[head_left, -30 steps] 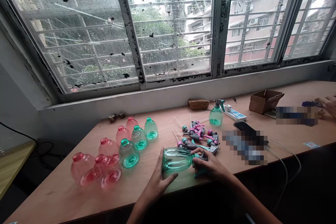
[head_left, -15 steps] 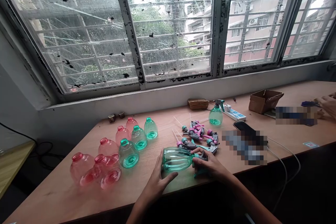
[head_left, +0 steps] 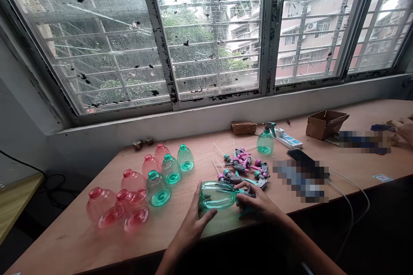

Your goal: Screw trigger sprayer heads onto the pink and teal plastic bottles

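With the held bottle as the clock's centre and twelve towards the window, little has shifted over the last second: the ribbed green spray bottle (head_left: 218, 196) is held on its side between both hands over the near part of the table (head_left: 64, 245), base towards nine, neck towards three. What differs is the play of ribs and glints along its wall, which suggests the bottle is being rolled slightly about its length; if so, its joint with the grey-and-teal trigger head (head_left: 250, 192) is probably being turned, not merely held. The left hand (head_left: 192, 220) cups the base, fingers round the far side and thumb along the near side; how hard it presses I cannot tell. The right hand (head_left: 260, 203) has thumb and forefinger clamped on the trigger head by the neck. Loose trigger sprayers (head_left: 239, 165) lie just beyond at one o'clock, with an assembled green sprayer (head_left: 265, 142) farther out, between one and two. Three headless green bottles (head_left: 171, 169) stand between nine and eleven, and five headless red bottles (head_left: 151, 166) mostly farther out at nine to ten, all unmoved.
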